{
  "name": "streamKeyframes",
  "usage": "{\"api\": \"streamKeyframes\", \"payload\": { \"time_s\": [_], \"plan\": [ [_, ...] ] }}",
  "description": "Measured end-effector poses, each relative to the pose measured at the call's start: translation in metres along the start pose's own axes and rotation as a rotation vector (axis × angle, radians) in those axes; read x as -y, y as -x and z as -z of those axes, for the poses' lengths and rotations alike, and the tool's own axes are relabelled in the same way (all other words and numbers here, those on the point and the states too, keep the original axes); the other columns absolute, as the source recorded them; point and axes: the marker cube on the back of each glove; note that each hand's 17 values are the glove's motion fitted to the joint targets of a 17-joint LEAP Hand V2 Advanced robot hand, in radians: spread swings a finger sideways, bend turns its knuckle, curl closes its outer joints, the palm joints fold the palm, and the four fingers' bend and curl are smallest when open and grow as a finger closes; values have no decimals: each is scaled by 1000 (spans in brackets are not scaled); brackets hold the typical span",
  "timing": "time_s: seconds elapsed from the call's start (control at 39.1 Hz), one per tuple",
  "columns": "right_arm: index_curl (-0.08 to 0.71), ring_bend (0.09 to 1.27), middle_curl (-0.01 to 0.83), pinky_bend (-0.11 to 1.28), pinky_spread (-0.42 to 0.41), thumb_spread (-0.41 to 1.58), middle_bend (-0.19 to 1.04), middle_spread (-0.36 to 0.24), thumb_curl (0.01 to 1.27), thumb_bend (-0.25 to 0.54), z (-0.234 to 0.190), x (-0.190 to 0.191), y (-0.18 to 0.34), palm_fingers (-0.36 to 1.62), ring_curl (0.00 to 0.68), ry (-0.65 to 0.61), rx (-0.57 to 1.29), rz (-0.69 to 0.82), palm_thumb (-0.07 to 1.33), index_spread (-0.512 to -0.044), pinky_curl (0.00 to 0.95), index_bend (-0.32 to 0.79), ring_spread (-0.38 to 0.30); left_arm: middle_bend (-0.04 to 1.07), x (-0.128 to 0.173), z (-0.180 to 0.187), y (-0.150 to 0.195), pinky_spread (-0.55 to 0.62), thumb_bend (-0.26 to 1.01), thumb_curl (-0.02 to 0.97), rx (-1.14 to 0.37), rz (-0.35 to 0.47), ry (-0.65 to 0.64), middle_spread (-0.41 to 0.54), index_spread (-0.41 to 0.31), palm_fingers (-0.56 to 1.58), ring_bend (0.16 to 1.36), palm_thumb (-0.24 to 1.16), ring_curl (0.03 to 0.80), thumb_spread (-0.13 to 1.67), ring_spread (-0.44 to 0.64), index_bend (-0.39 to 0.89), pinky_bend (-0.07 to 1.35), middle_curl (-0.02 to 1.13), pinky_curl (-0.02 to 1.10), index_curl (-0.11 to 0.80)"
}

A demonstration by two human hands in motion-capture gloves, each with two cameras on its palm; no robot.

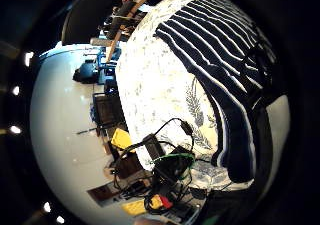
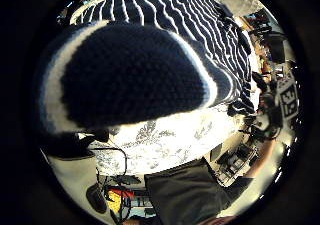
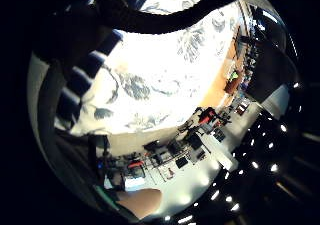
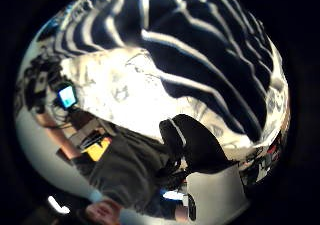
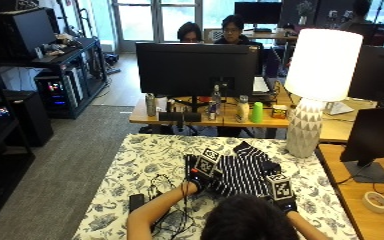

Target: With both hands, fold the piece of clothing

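Observation:
A navy sweater with white stripes lies on the flower-patterned tablecloth in front of me. My left hand grips its near left edge, and a fold of the knit bulges right at that palm. The rest of the sweater spreads flat beyond it. My right hand is at the near right corner, partly hidden behind my head. A curled finger shows there with striped cloth beside it. The stripes also fill the right thumb side view.
A white lamp stands at the table's far right corner. A black box with cables lies near the left front edge. A desk with a dark monitor and bottles stands behind the table. A wooden desk adjoins on the right.

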Motion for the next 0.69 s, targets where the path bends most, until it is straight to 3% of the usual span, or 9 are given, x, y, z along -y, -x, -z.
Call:
{"api": "streamKeyframes", "payload": {
  "time_s": [0.13, 0.23, 0.31, 0.44, 0.49, 0.56, 0.69],
  "plan": [
    [110, 538, 353, 803, 264, 1087, 190, 15, 256, -20, 0, 19, 5, 211, 330, -94, -43, -39, 497, -292, 383, 41, 110, 396, 46, -9, 5, -390, 253, 481, -25, -26, -88, -278, -231, 1188, 707, 803, 428, 1311, -350, 153, 607, 465, 401, 311],
    [105, 588, 354, 806, 248, 1077, 200, 8, 264, -15, 31, -20, 25, 269, 336, -128, -1, 90, 516, -292, 375, 69, 91, 396, 45, 2, 12, -390, 251, 497, -37, -18, -135, -281, -230, 1180, 705, 794, 437, 1342, -351, 149, 597, 480, 409, 322],
    [137, 655, 360, 753, 112, 1092, 224, -37, 295, 55, 51, -38, 34, 581, 337, -196, -4, 173, 659, -309, 348, 167, 8, 396, 49, 7, 17, -385, 249, 508, -36, -11, -179, -283, -228, 1174, 699, 789, 442, 1360, -349, 151, 584, 490, 413, 330],
    [189, 707, 376, 715, -127, 1120, 247, -117, 326, 126, 75, 7, 28, 1109, 341, -486, -31, 225, 824, -294, 322, 177, -131, 396, 38, 12, 22, -375, 245, 525, -13, -10, -184, -286, -228, 1153, 691, 782, 449, 1383, -348, 150, 552, 506, 417, 342],
    [215, 723, 404, 696, -170, 1122, 307, -138, 333, 141, 71, 18, 13, 1198, 374, -438, -69, 142, 870, -290, 346, 155, -160, 394, 33, 9, 22, -368, 241, 528, -1, -26, -171, -287, -229, 1147, 688, 772, 451, 1396, -348, 151, 535, 512, 416, 347],
    [243, 730, 424, 684, -213, 1126, 332, -155, 336, 145, 66, -1, -7, 1218, 403, -274, -153, 21, 906, -285, 368, 145, -192, 388, 22, 3, 24, -364, 237, 535, 27, -56, -156, -284, -228, 1143, 678, 763, 452, 1408, -347, 153, 513, 520, 415, 355],
    [267, 738, 440, 656, -255, 1139, 347, -175, 334, 141, 76, -40, -9, 1239, 425, -233, -206, 36, 941, -278, 380, 140, -216, 378, -5, -4, 25, -356, 225, 536, 67, -103, -193, -285, -229, 1131, 662, 733, 454, 1437, -345, 148, 479, 530, 415, 364]
  ]
}}
